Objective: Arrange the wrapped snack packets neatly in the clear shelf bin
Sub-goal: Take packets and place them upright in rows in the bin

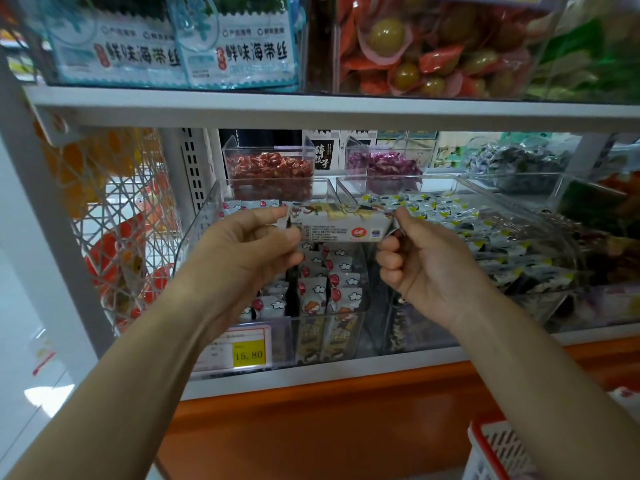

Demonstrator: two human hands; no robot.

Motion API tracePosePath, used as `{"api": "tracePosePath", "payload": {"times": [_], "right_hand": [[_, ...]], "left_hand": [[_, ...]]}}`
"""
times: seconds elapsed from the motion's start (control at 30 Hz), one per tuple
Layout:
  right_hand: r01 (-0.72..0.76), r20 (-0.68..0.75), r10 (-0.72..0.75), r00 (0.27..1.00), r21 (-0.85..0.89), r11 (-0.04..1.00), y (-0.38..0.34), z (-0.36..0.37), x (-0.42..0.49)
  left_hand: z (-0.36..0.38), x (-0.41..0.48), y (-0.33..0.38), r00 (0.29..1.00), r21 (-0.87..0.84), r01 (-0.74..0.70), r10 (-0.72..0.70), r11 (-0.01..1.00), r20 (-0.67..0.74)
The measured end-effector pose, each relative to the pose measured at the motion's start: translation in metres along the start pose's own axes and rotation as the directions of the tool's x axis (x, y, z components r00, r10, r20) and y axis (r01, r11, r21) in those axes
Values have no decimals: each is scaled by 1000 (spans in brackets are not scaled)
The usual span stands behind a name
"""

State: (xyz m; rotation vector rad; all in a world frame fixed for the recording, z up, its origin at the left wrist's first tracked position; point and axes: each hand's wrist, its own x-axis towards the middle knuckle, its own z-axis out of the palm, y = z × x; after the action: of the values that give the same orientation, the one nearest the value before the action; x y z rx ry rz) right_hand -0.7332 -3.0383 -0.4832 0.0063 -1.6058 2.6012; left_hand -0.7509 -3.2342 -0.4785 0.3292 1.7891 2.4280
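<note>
The left hand [249, 240] and right hand [419, 261] pinch the packet [341, 228] by its ends, probably to keep it level. The bin [199, 220] waits at six o'clock.

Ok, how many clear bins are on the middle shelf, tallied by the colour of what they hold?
White packets bin: 1
Black-and-yellow packets bin: 1
Red sweets bin: 1
Purple sweets bin: 1
Dark sweets bin: 1
Total: 5. The far-right edge is too blurred to count.
</note>
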Motion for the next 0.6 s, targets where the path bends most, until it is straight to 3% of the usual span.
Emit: {"api": "tracePosePath", "payload": {"times": [0.13,0.27,0.33,0.4,0.6], "right_hand": [[134,-13,-139,990,-185,974,5,-1,1],[170,90,-160,983,-128,977,7,-3,0],[212,109,-194,975,-189,959,7,-4,-2],[248,74,-237,969,-244,938,8,-4,-2],[223,-23,-231,973,-186,957,6,-3,-3]], "left_hand": [[2,-1,0,999,29,-35,35,999,-3],[1,1,-1,998,-46,-35,32,998,-56],[1,2,-2,997,-73,-48,43,996,-70],[1,2,-2,997,-70,-57,53,996,-60],[0,3,-3,998,10,-60,60,998,-16]]}}
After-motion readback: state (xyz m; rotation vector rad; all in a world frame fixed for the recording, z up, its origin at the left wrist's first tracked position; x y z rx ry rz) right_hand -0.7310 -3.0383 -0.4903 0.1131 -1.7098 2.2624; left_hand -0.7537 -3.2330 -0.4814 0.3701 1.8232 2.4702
